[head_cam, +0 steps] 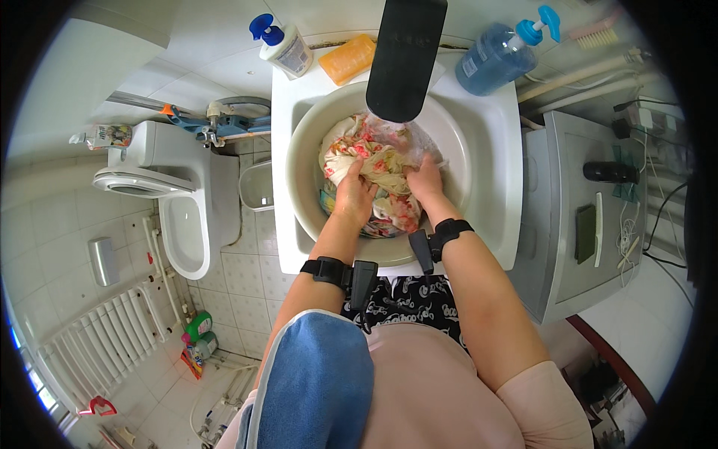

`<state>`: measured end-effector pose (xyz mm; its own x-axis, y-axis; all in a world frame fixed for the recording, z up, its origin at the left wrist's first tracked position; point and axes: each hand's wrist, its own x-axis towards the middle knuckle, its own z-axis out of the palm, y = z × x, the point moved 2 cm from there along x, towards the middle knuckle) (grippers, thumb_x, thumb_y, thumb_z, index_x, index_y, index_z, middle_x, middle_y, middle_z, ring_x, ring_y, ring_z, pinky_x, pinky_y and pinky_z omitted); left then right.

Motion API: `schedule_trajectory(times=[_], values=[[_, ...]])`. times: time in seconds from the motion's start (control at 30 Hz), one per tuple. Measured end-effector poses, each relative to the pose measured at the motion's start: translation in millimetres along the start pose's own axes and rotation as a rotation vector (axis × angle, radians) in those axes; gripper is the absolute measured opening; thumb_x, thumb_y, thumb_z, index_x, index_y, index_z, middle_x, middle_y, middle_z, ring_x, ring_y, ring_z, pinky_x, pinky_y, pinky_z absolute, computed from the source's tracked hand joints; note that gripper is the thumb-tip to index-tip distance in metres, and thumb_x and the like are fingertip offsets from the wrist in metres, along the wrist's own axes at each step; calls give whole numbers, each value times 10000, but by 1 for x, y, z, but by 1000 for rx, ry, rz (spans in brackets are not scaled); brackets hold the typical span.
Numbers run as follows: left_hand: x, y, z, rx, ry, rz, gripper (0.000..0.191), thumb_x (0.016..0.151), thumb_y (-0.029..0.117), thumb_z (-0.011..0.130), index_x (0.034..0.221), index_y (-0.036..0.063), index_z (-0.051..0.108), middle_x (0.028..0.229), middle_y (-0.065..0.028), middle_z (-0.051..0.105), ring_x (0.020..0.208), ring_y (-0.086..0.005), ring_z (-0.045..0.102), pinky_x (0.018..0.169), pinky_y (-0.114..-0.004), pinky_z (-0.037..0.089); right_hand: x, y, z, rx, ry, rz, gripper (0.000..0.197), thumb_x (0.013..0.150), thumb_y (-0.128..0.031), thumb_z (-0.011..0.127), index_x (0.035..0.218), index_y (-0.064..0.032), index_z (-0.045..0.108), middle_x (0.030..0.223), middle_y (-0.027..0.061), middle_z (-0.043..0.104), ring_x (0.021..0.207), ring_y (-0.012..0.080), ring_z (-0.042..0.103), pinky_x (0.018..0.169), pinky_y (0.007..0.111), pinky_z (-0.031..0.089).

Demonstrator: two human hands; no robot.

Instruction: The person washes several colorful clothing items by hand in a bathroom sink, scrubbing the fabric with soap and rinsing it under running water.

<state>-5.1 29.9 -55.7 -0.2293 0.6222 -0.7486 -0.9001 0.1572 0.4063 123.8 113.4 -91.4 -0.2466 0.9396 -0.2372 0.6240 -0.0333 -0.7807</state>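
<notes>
A beige plastic basin sits inside the white sink. Wet cream cloth with a red floral print lies bunched in it, among water and suds. On the near left of the bundle, my left hand grips a fold, thumb on top. My right hand holds the bundle from the right, its fingertips partly hidden by cloth and foam. Over the basin's far side reaches a wide black faucet spout. Other patterned fabric shows beneath the cream cloth.
Along the sink's back edge stand a white pump bottle, an orange soap bar and a blue pump bottle. A toilet is at left. The grey cabinet at right bears cables and small items.
</notes>
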Motion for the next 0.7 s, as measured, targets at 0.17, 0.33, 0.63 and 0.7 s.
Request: schedule_trajectory(times=[0.17,0.33,0.63,0.7], values=[[5,6,-18,-135,-101,-12,403,893,369,567,1167,75,535,1121,-72,577,1039,-206,537,902,-343,440,-68,-87,-10,319,-296,-273,312,792,-69,598,1083,-174,635,1059,110,591,917,291,609,772,346,494],[-12,-16,-17,133,-180,203,357,949,347,458,1140,55,532,1076,-78,590,1003,-214,558,822,-352,476,-80,-130,-14,-2,-180,-471,174,858,-283,592,872,-112,617,874,117,631,845,336,600,685,434,478],[-25,1,-14,-85,-36,-25,376,896,359,511,1086,38,562,990,-125,614,848,-225,593,760,-363,502,-99,-131,-16,39,-196,-671,146,776,-225,659,735,-103,590,752,113,583,704,322,594,621,427,462],[-15,-4,-34,-29,-105,69,365,905,336,503,1107,35,547,984,-117,612,851,-220,588,754,-357,503,-105,-138,-12,-117,-207,-571,143,741,-222,642,708,-93,588,695,114,574,687,341,589,617,466,455]])
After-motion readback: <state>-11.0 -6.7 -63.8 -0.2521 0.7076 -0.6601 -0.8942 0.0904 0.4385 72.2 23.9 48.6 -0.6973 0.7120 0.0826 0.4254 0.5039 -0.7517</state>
